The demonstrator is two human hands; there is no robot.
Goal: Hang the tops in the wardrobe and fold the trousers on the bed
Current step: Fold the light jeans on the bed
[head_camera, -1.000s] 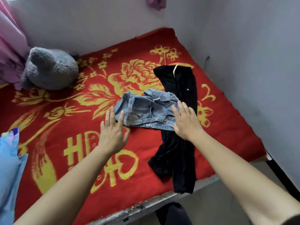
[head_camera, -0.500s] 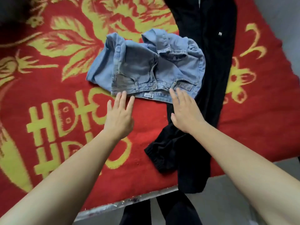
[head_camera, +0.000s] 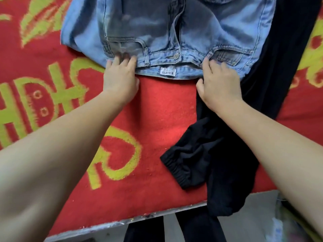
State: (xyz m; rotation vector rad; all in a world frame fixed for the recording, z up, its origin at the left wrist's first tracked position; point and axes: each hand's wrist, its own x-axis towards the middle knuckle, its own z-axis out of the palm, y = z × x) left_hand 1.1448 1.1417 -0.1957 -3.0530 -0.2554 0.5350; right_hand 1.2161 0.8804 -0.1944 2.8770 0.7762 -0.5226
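Light blue jeans lie bunched on the red and yellow blanket of the bed, with the waistband and its white label toward me. My left hand grips the waistband at its left side, fingers on top of the denim. My right hand grips the waistband at its right side, by a pocket. Black trousers stretch along the right, partly under the jeans, with an elastic cuff folded back and one leg hanging over the bed's near edge.
The bed's pale near edge runs across the bottom, with grey floor below it. A person's dark-clad legs stand against the edge. Bare blanket lies left of the jeans and between my forearms.
The camera has moved in close over the bed. Both hands went from hovering flat in front of the jeans to taking hold of the waistband.
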